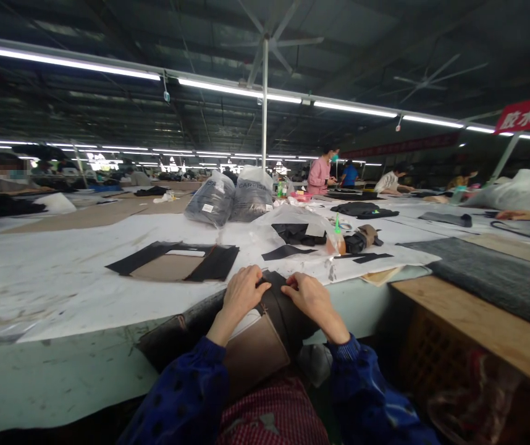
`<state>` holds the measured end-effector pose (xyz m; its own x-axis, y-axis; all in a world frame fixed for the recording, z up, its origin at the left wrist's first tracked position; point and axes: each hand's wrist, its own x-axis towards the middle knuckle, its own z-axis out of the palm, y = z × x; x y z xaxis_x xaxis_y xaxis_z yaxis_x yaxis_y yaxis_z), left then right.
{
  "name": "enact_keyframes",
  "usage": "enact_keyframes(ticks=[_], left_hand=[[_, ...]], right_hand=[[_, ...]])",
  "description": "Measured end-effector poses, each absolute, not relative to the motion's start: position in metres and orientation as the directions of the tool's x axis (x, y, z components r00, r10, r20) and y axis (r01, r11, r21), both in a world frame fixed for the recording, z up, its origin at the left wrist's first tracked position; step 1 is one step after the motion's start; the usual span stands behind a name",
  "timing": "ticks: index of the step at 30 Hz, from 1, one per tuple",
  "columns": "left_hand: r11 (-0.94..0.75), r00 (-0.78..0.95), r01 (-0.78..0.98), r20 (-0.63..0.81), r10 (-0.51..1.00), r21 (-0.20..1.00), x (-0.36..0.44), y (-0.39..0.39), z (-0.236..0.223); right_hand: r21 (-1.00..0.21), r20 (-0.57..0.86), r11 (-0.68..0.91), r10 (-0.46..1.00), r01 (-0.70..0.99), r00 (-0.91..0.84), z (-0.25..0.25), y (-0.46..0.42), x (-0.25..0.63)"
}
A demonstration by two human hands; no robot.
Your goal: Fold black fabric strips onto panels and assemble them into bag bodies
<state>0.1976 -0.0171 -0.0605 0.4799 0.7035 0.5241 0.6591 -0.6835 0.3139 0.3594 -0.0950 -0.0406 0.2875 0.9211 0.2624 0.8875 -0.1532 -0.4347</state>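
Note:
A black fabric panel with a brown patch (256, 349) hangs over the near table edge and rests toward my lap. Both hands grip its upper edge. My left hand (245, 293) is closed, thumb and fingers pinching the dark cloth left of centre. A short distance to the right, my right hand (309, 298) pinches the same edge with thumb and forefinger. A white strip shows beside the patch, partly behind my left wrist. Just beyond my left hand, a similar black and brown panel (156, 272) lies flat on the white-covered table (75, 247).
Black strips (288, 252), a clear plastic bag (288, 216) and an orange bottle with green tip (336, 242) lie ahead. Two filled bags (210, 201) stand behind. At right is a wooden board (482, 315) beside dark grey fabric (501, 278). Several co-workers are farther off.

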Motion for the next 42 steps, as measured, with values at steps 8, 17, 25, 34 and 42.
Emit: enact_keyframes(ticks=[8,17,25,34,42], left_hand=[[-0.731,0.543,0.638,0.533,0.649,0.241,0.196,-0.016,-0.061],[-0.743,0.528,0.618,0.564,0.635,0.258,0.195,-0.014,-0.065],[-0.746,0.538,0.617,0.559,0.631,0.249,0.196,-0.017,-0.062],[-0.756,0.533,0.596,0.57,0.625,0.271,0.194,-0.015,-0.064],[-0.679,0.415,0.597,0.559,0.718,0.427,0.196,-0.015,-0.062]], right_hand=[[-0.652,0.271,0.09,0.955,0.753,0.12,-0.044,-0.088,0.381],[-0.56,0.342,-0.12,0.867,0.82,0.361,-0.094,-0.128,0.384],[-0.871,0.335,0.18,0.898,0.457,0.284,-0.103,-0.114,0.373],[-0.635,0.509,0.165,0.824,0.754,0.248,-0.081,-0.101,0.359],[-0.152,0.706,0.465,0.669,0.872,-0.234,-0.075,-0.102,0.357]])
